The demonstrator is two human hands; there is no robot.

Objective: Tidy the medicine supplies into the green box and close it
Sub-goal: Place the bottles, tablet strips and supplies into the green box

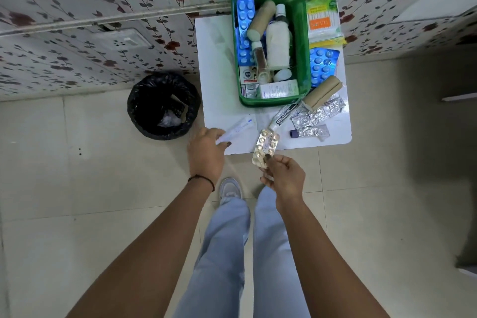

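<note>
The green box [303, 41] stands open on a small white table [216, 64], holding blue pill strips, bandage rolls, bottles and small cartons. My right hand [285, 175] pinches a gold blister strip [265, 146] above the table's near edge. My left hand [206, 150] closes its fingers on a white ointment tube [238, 128] lying at the near left of the table. Loose on the table lie a Cipladine tube [284, 115], a brown bandage roll [322, 93], silver foil strips [317, 113], a blue pill strip [322, 62] and a cotton-bud pack [324, 19].
A black-lined waste bin [164, 106] stands on the tiled floor left of the table. A flower-patterned wall [103, 20] runs behind. A small dark blue cap [293, 133] lies near the table's front edge. My legs and a shoe show below the hands.
</note>
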